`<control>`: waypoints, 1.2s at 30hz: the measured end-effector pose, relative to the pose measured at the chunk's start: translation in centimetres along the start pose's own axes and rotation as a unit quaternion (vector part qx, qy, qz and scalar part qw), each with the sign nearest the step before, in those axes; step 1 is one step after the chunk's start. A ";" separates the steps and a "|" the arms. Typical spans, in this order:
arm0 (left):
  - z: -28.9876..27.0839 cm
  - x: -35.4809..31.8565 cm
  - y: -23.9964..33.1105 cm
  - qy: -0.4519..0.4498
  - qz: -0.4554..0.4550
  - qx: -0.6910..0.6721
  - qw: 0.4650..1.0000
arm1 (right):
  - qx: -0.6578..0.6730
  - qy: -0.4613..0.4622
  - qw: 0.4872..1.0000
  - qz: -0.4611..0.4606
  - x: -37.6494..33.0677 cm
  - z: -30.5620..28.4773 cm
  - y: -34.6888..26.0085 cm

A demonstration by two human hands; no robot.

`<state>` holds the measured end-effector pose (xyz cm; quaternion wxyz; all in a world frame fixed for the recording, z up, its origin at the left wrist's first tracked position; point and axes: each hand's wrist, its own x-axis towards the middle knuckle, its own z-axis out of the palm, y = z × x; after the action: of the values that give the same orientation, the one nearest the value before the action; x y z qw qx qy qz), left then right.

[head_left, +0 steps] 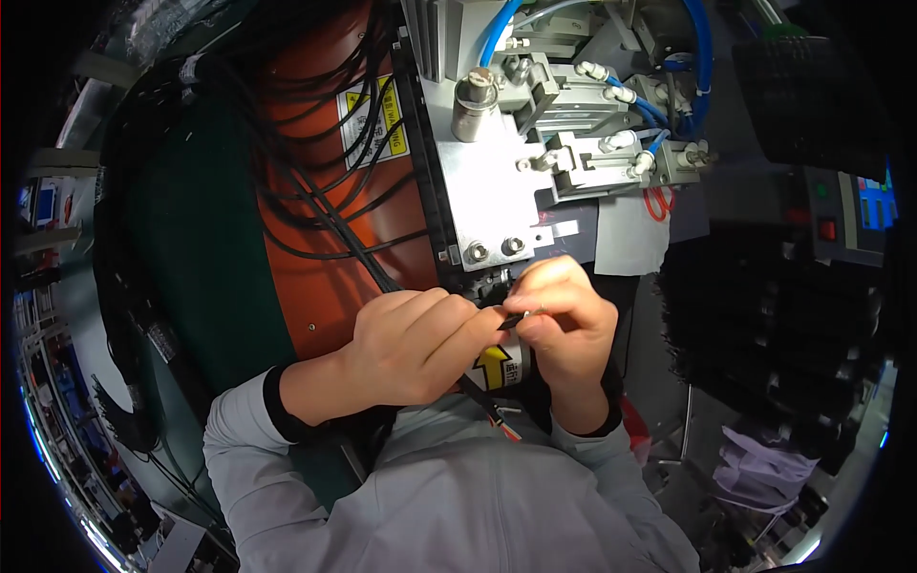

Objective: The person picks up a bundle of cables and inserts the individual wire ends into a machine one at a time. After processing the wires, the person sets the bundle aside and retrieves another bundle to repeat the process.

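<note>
My left hand [413, 346] is closed round a bundle of black cables [363, 256] that runs in from the upper left. Between the two hands the dark end of one cable [510, 323] sticks out, with something small and shiny by the fingertips. My right hand [569, 327] pinches at that end, thumb and forefinger together; the exact tip is too small to make out. Below my left fist hang loose cable ends [498, 420] with thin red and white wires showing. Both hands are just in front of a metal machine fixture [489, 196].
Pneumatic cylinders [583, 110] with blue air hoses [705, 67] stand beyond the fixture. More black cables lie over an orange-brown surface [315, 296] with a warning label [374, 122]. At right are a dark bunch of cables [764, 334], a control panel [850, 215] and a pale cloth [761, 470].
</note>
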<state>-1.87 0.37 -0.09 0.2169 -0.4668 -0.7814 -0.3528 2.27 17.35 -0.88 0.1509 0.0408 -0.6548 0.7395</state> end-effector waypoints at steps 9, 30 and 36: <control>0.0 0.1 0.1 -0.059 -0.009 0.067 0.996 | -0.313 -0.007 0.945 -0.093 -0.2 -0.7 -0.6; 0.7 -0.5 0.6 -0.058 0.026 0.107 0.992 | -0.055 -0.084 0.978 0.180 0.5 -3.2 0.0; 0.6 -0.2 1.2 -0.172 -0.022 0.161 0.971 | -0.334 -0.056 0.941 -0.002 0.4 -1.5 1.2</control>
<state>-0.71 1.05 -0.22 0.1436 -0.4625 -0.8635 -0.1409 1.76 18.81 -2.18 0.1200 0.0307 -0.8716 0.4743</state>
